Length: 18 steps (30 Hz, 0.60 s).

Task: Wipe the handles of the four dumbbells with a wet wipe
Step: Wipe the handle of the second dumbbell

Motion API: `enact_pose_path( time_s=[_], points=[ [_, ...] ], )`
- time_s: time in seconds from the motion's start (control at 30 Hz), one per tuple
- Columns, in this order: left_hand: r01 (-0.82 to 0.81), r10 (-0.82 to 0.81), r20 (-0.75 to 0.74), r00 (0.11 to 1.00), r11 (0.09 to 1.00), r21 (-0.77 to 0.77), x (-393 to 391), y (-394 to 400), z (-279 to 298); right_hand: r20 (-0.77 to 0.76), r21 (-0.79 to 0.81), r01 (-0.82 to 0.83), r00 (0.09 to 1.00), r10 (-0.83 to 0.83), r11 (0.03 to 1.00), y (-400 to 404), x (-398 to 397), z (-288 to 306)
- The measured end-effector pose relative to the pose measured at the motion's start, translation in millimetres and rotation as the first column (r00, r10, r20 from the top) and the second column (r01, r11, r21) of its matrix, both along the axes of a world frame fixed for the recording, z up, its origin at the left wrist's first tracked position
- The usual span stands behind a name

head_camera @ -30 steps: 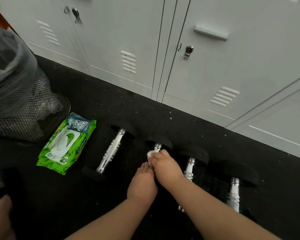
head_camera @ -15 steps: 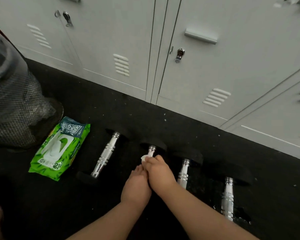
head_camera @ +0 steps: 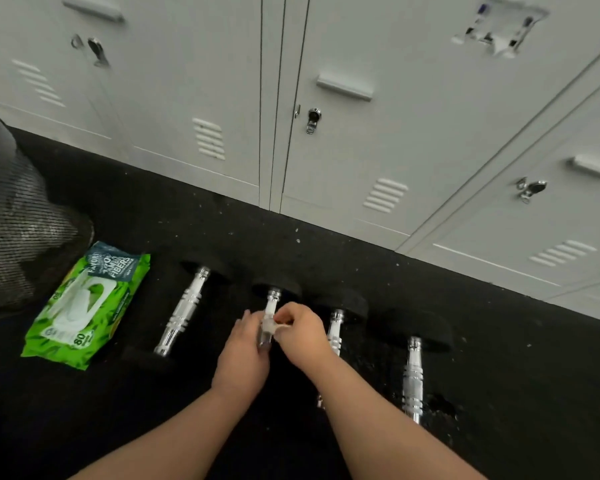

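Four dumbbells [head_camera: 182,311], one wipe pack [head_camera: 87,306]; right fingers [head_camera: 286,315] pinching wet wipe [head_camera: 270,326], left fingers [head_camera: 245,322] straight.

Since the earlier frames, the right hand [head_camera: 300,332] has drawn the wet wipe [head_camera: 270,325] back from the 12 o'clock end of the second dumbbell's handle [head_camera: 273,303] toward mid-handle. The left hand [head_camera: 245,358] has shifted toward 9 o'clock, exposing chrome between the hands.

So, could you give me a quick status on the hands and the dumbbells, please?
Right hand pinches wet wipe on second dumbbell's handle. Left hand steadies it. Nothing obstructing.
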State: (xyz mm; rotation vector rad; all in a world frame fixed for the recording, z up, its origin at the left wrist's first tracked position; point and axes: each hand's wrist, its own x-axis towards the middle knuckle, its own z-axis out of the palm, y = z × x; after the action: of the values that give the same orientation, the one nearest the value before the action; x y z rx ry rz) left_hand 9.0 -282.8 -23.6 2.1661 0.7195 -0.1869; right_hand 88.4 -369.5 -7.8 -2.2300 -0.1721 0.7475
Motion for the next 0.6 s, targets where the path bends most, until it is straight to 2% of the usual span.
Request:
enact_pose_path(
  time_s=[0.1,0.2,0.23,0.3,0.37,0.47,0.6],
  points=[
    [0.162,-0.157,0.071,0.985,0.984,-0.071,-1,17,7,-0.148,0.213,0.086,0.987,-0.055,0.973,-7,-9,9],
    [0.134,-0.132,0.038,0.990,0.990,-0.047,0,31,15,-0.219,0.329,0.211,0.965,-0.143,0.920,-6,-11,12],
    [0.083,-0.084,0.016,0.996,0.996,0.015,2,37,15,-0.187,0.309,0.224,0.967,-0.172,0.924,-6,-12,10],
    [-0.050,0.054,-0.025,0.998,0.988,0.143,4,51,14,-0.046,0.139,0.155,0.988,-0.150,0.978,-9,-13,4],
    [-0.106,0.121,-0.071,0.990,0.976,0.189,10,61,10,0.004,-0.024,-0.014,1.000,0.014,1.000,-7,-18,-1],
    [0.014,0.018,-0.172,0.985,0.983,0.184,29,64,-2,-0.002,-0.088,-0.176,0.984,0.176,0.980,5,-32,-9],
    [-0.125,0.139,-0.101,0.985,0.983,0.131,51,55,-15,0.023,-0.101,-0.144,0.989,0.147,0.984,12,-41,-19]
  ],
)
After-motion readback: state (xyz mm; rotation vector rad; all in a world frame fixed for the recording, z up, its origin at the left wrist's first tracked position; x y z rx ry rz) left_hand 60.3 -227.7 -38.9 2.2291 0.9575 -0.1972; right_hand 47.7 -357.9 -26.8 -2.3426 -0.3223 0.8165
